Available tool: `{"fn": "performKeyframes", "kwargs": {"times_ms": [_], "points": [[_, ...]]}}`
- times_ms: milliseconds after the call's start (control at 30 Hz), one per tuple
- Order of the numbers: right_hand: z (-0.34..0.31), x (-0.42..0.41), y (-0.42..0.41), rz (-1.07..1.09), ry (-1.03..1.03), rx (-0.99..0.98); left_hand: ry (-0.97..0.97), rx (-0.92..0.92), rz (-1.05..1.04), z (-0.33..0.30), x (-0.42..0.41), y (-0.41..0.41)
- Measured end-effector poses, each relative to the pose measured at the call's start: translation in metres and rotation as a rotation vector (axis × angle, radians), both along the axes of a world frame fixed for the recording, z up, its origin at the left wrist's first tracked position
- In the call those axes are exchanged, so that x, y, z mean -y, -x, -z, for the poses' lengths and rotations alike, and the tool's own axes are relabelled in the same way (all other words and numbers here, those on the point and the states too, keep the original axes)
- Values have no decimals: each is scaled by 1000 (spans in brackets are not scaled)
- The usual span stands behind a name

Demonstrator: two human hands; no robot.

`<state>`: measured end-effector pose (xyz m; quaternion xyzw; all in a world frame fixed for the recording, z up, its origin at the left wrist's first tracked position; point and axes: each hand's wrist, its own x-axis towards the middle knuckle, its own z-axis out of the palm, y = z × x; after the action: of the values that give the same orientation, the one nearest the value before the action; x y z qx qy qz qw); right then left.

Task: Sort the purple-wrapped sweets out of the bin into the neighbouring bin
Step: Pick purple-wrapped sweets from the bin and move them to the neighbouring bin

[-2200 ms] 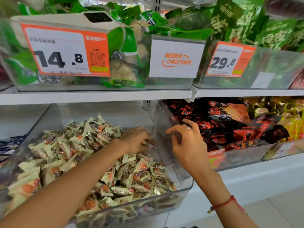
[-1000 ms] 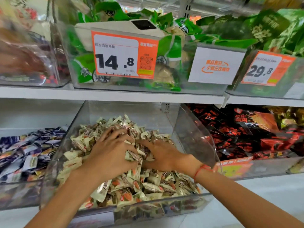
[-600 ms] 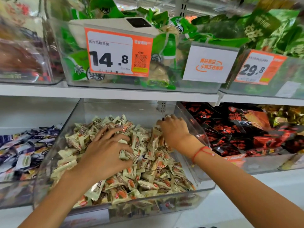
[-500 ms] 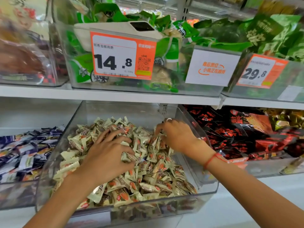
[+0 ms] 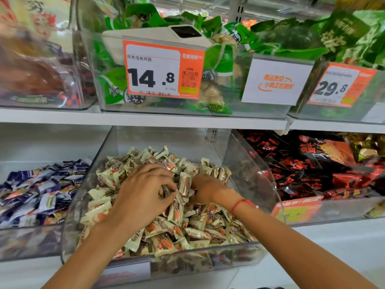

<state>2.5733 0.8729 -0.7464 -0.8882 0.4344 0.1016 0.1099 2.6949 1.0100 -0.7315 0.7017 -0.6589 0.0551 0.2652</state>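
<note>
White shelving (image 5: 145, 119) runs across two tiers, clear bins crowded side by side with barely a gap between their walls. Middle bin (image 5: 256, 170) on the lower tier — tall sloped sides, open top, headroom under the upper shelf. It is heaped with cream-wrapped sweets (image 5: 208, 224), the pile high at the back and reaching the front lip.

Both arms come in over the front edge. Left hand (image 5: 143, 195) lies palm-down on the heap, fingers bent into the wrappers; a dark wrapper shows at its fingertips, though I cannot tell whether it is pinched or just touched. Right hand (image 5: 205, 189) just beside it, fingers buried in the pile, grip hidden — cannot tell what it has. Red cord (image 5: 241, 203) on that wrist.

Purple-wrapped sweets (image 5: 39, 190) fill the neighbouring bin (image 5: 31, 243) on the left, its rim lower than the middle one; blurred. Dark red packets (image 5: 312, 170) in the bin to the right. Orange price tag (image 5: 163, 69) above reads 14.8.
</note>
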Motion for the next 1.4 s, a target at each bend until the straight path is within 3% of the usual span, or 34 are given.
{"fn": "performKeyframes", "kwargs": {"times_ms": [200,300,400,533,667,800,967,1067,1167,1267,1333,1400], "points": [[-21,13,26,96,112,153,-1,2,-1,2,1,0],[-38,15,42,171,298,320,4,3,-2,3,2,-1],[-49,14,50,181,423,353,-4,14,-4,4,3,-1],[-43,-3,35,-80,263,369,-6,5,0,3,2,0],[-11,-7,19,-183,87,89,-20,-9,2,2,0,0],[-10,2,21,-144,255,141,-17,-13,10,3,1,0],[-31,23,35,128,440,333,-2,-18,10,4,2,-2],[-39,28,36,199,468,329,-11,-12,11,5,2,-1],[-41,17,33,65,407,382,-3,-14,16,5,2,-2],[-31,5,23,-62,122,409,-3,-11,12,5,2,-2],[-23,1,17,-179,-68,291,0,-14,13,5,2,-1],[-17,1,19,-279,-63,127,3,-17,16,5,1,-2]]}}
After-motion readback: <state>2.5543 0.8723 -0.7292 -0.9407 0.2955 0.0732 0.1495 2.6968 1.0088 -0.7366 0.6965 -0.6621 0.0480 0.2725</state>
